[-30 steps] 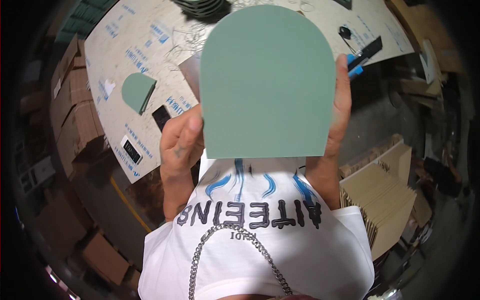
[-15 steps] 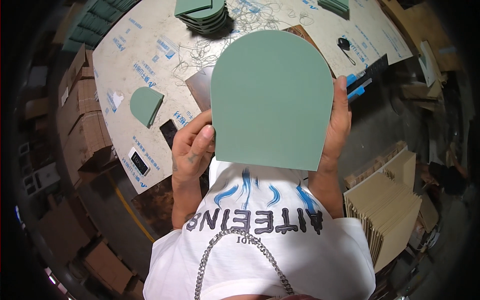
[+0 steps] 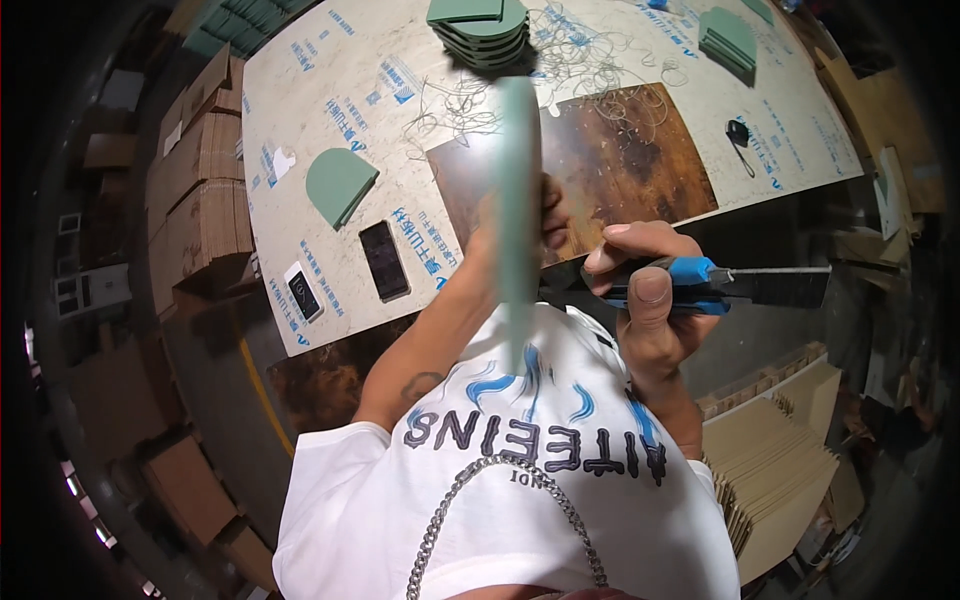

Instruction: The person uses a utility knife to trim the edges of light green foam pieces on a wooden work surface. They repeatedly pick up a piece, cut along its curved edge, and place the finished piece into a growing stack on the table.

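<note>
My left hand grips the green arched panel, its fingers showing past the panel's right side. The panel stands edge-on in front of my chest, blurred by motion, so its faces are mostly hidden. To the right of it, my right hand is closed around a blue-handled tool. A narrow grey file-like strip and a broad dark blade point right from the grip; whether they belong to one tool or two, I cannot tell. Under the panel lies a brown stained board on the table.
Stacked green panels stand at the table's far side, with loose strings beside them. Smaller green pieces, a phone and a white device with a display lie left. Cardboard sheets stand at lower right.
The panel has turned from face-on to edge-on. My right hand has let go of its right edge and now shows the blue-handled tool in front. My left hand has moved right and away from me.
</note>
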The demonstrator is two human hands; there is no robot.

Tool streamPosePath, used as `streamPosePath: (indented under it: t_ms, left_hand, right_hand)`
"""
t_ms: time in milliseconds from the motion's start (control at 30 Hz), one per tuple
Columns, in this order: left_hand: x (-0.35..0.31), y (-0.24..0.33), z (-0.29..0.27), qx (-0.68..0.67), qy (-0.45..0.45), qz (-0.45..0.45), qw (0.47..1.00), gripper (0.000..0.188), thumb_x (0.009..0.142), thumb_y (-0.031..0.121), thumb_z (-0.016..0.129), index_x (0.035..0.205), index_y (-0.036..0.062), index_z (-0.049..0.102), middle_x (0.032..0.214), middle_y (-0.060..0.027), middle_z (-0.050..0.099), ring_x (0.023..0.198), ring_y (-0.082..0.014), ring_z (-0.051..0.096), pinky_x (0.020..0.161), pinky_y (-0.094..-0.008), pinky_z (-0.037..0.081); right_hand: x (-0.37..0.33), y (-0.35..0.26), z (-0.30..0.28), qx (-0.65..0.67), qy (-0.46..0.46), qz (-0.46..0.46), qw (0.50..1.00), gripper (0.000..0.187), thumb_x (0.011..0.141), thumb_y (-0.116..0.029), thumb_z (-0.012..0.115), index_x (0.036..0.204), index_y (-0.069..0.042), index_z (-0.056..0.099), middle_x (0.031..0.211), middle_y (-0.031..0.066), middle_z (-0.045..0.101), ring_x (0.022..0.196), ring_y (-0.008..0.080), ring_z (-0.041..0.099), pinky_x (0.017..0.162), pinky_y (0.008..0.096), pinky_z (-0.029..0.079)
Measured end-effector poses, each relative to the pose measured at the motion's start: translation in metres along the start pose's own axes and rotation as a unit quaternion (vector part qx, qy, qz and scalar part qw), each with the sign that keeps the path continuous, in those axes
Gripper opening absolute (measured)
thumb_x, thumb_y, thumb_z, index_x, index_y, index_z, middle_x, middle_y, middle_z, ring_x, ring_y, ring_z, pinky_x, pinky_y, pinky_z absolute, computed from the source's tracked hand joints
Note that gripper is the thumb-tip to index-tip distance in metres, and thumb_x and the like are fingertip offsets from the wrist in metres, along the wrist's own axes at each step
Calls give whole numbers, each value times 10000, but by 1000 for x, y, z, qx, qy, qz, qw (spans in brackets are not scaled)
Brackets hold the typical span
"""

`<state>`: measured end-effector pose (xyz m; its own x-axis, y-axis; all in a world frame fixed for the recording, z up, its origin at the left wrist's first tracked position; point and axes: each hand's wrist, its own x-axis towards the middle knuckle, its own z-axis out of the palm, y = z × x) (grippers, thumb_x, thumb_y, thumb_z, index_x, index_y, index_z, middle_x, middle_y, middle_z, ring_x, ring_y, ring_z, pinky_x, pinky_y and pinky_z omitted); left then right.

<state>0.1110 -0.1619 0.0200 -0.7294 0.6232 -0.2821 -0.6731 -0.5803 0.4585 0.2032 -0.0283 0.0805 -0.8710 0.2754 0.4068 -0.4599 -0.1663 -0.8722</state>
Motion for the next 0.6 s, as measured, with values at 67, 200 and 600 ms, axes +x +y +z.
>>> streamPosePath:
  t_ms: [67, 200, 600]
  left_hand:
    - [8, -18, -35, -208, -225, -69, 949, 248, 985, 284, 573, 875, 62, 559, 868, -69, 533, 862, -249, 557, 844, -360, 476]
    - [34, -40, -46, -192, -255, 102, 942, 177, 964, 242, 632, 909, 84, 573, 1104, -106, 587, 1143, -300, 553, 996, -431, 472]
    - [47, 11, 11, -305, -391, -78, 865, 526, 957, 316, 675, 1367, 98, 428, 1600, -140, 232, 1512, -358, 222, 913, -706, 540]
  right_hand:
    - [-2, -4, 3, -24, 56, 49, 997, 243, 978, -138, 660, 1098, 72, 671, 965, 115, 704, 773, 130, 653, 683, 241, 534]
    - [-11, 7, -9, -70, 219, 159, 960, 179, 943, -122, 707, 1050, 21, 704, 854, 51, 684, 682, 85, 582, 620, 214, 468]
    - [4, 14, -4, 116, 87, 261, 954, 332, 983, -160, 652, 1176, 108, 618, 902, 110, 671, 649, 104, 568, 602, 229, 449]
